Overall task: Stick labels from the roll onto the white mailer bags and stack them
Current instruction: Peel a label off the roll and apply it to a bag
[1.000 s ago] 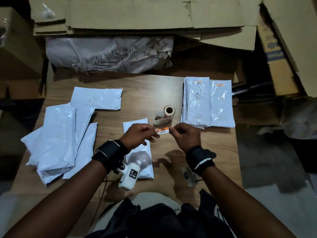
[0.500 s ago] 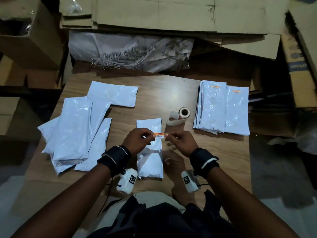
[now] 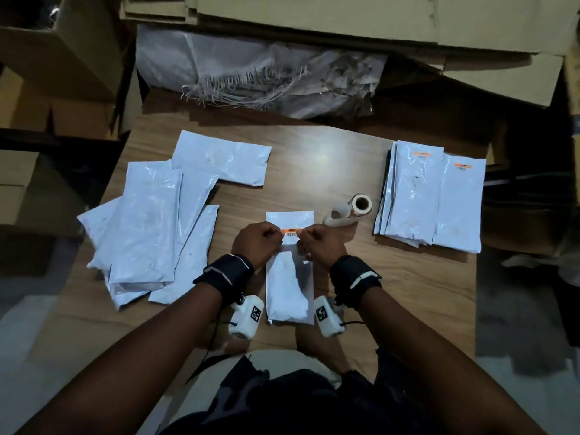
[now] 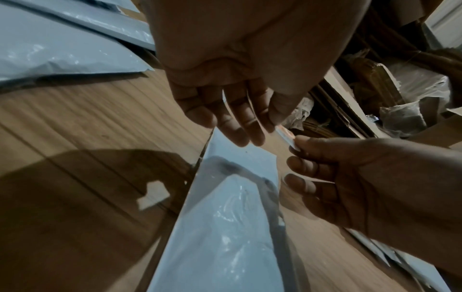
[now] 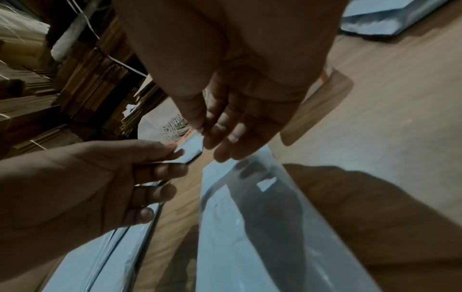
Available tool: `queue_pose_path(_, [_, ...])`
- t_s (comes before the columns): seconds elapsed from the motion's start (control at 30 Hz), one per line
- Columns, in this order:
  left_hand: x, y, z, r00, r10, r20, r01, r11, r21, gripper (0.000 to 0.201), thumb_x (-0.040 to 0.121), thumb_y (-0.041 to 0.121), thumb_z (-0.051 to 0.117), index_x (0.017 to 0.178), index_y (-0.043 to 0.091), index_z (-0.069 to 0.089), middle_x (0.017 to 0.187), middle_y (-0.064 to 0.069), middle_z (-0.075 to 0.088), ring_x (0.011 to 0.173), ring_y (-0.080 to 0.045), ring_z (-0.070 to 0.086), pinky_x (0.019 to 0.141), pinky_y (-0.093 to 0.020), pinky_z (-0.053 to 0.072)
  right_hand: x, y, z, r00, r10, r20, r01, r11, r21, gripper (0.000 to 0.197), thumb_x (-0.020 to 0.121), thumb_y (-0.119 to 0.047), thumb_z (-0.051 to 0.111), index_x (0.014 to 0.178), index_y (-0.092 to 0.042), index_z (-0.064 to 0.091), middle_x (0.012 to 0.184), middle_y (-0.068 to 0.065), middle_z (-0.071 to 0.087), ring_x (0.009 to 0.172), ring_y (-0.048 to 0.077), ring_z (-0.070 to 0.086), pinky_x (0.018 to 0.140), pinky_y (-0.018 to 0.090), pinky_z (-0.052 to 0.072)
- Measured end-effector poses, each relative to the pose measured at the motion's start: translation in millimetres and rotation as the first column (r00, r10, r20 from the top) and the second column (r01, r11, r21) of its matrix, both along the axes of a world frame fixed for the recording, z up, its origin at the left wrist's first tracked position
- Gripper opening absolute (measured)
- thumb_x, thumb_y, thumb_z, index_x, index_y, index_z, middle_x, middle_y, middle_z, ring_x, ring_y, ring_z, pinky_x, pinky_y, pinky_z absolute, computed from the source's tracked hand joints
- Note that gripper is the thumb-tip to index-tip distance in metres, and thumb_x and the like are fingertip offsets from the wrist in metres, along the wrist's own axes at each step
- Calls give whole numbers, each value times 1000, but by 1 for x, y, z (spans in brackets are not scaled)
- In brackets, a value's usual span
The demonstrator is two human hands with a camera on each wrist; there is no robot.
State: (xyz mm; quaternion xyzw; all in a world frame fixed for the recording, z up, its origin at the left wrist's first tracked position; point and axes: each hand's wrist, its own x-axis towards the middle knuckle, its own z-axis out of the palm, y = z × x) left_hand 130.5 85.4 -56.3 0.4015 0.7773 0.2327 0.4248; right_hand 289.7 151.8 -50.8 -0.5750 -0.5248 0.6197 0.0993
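Note:
A small orange-and-white label (image 3: pixel 291 232) is stretched between my two hands, just above a white mailer bag (image 3: pixel 289 287) lying lengthwise on the wooden table (image 3: pixel 314 158). My left hand (image 3: pixel 257 243) pinches the label's left end and my right hand (image 3: pixel 318 243) pinches its right end. The left wrist view catches the label (image 4: pixel 285 134) edge-on between the fingertips, over the bag (image 4: pixel 232 227). From the right wrist, the label (image 5: pixel 191 146) hangs over the bag (image 5: pixel 250 227). The label roll (image 3: pixel 361 205) lies just right of the bag's top.
Several unlabelled white bags (image 3: pixel 150 221) lie heaped at the left. A stack of labelled bags (image 3: pixel 417 193) and another labelled bag (image 3: pixel 459 202) lie at the right. A woven sack (image 3: pixel 266 73) and cardboard boxes (image 3: pixel 345 17) crowd the far edge.
Both hands have carried the label down and toward the bag's upper part. The head camera has shifted, so the table sits more central.

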Motion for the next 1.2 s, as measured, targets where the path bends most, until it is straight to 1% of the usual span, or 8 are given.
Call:
queue_pose_path(0.13, [4,12,-5,992,35,-125,-41,998,-47,15,89,34,60,87,24,71,96,2,72,92,-20,63,75,-26,43,-18,9,-16,981,-10,195,4,999,32,25,91,-28,60,71,-14,58,63,9,66,56,22,62,63,37,57])
queue_pose_path(0.27, [4,18,-16,986,19,-167,-34,996,-87,15,89,32,58,88,24,70,99,0,72,95,-25,63,73,-27,43,-25,16,-24,939,59,340,-96,991,93,32,90,-34,59,63,-18,53,65,3,65,69,24,64,67,29,51])
queue_pose_path(0.47, [8,20,-26,978,35,-204,-54,995,-88,15,86,29,59,86,22,72,97,0,71,91,-26,64,67,-24,35,-25,16,-28,902,126,413,-184,978,103,36,93,-34,55,60,-20,50,61,-8,53,68,18,55,66,25,38])
queue_pose_path(0.57, [8,21,-29,979,57,-193,-76,993,-90,14,85,29,59,83,22,72,93,1,72,87,-25,64,66,-24,36,-26,16,-30,896,122,427,-182,978,102,31,94,-36,54,68,-18,56,63,-11,52,62,12,50,64,23,35])
queue_pose_path(0.77, [8,24,-33,980,75,-182,-97,989,-115,12,81,27,59,73,25,67,84,3,71,78,-22,63,63,-23,35,-29,16,-37,903,75,423,-126,988,94,32,91,-35,56,64,-19,53,65,-3,61,69,20,60,66,26,46])
queue_pose_path(0.93, [8,27,-40,976,82,-200,-112,984,-140,15,78,30,60,69,23,68,78,5,70,75,-21,64,62,-24,40,-32,17,-40,894,65,443,-116,989,88,38,89,-35,57,56,-18,51,56,-4,57,62,21,59,63,28,47])
queue_pose_path(1.1, [9,28,-42,969,102,-225,-136,981,-140,17,78,35,65,67,22,69,74,7,70,75,-18,66,65,-24,48,-33,18,-41,891,63,449,-112,990,83,34,88,-38,62,62,-18,56,59,-4,60,59,16,58,59,24,41])
queue_pose_path(1.2, [9,27,-43,965,118,-236,-151,980,-127,20,77,41,68,66,23,67,69,10,67,73,-16,64,64,-23,45,-33,18,-41,882,43,469,-95,992,87,27,86,-41,65,72,-19,58,62,-6,58,58,13,54,59,23,38])
